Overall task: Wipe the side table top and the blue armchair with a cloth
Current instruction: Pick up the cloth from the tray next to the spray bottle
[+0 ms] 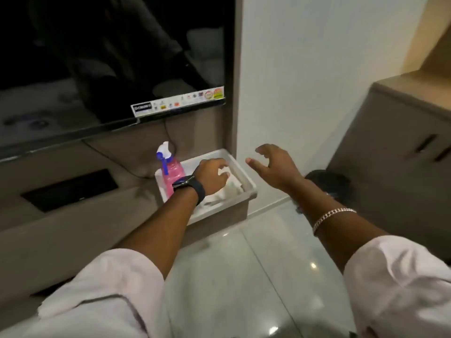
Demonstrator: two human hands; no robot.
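A white plastic bin (246, 178) rests on a low beige TV console, near the wall corner. Inside it lies a white cloth (231, 187), beside a pink spray bottle (172, 172) with a blue and white trigger. My left hand (212, 175), a dark watch on its wrist, is down in the bin with its fingers closed on the cloth. Hovering to the right of the bin, my right hand (273, 164) has its fingers spread and curled, holding nothing. Neither the side table nor the blue armchair is in view.
A large dark TV (109, 64) hangs above the console (73, 228), with a cable trailing down behind the bin. A grey-brown cabinet (400, 152) stands at the right, a black round object (329, 181) at its foot. Glossy pale floor tiles (244, 276) lie below.
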